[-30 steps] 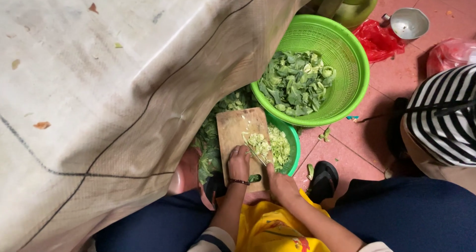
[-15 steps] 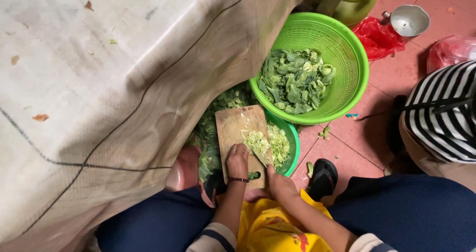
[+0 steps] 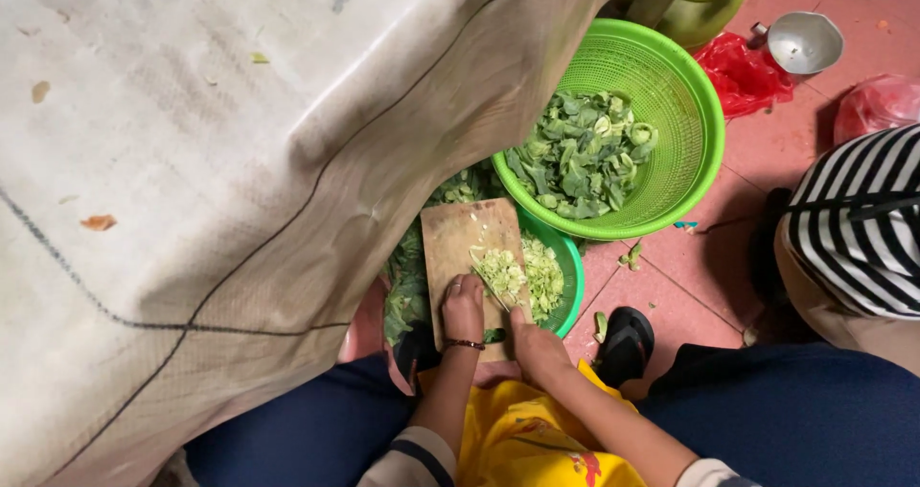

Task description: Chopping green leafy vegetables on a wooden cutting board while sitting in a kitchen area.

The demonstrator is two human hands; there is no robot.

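Little has moved: left hand (image 3: 463, 307) still presses greens on the cutting board (image 3: 460, 243), right hand (image 3: 533, 341) gripping a knife (image 3: 495, 293). Chopped leaves (image 3: 580, 151) fill the basket (image 3: 692, 104) at one o'clock; more remain.

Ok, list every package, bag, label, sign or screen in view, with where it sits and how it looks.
No labels, signs or screens show.
Red plastic bag: crumpled on the floor tiles, upper right, between the green basket and a metal bowl.
Pink plastic bag: bunched, translucent, at the right edge above a striped sleeve.
Pale woven sack: large, cloth-like, fills the left side.
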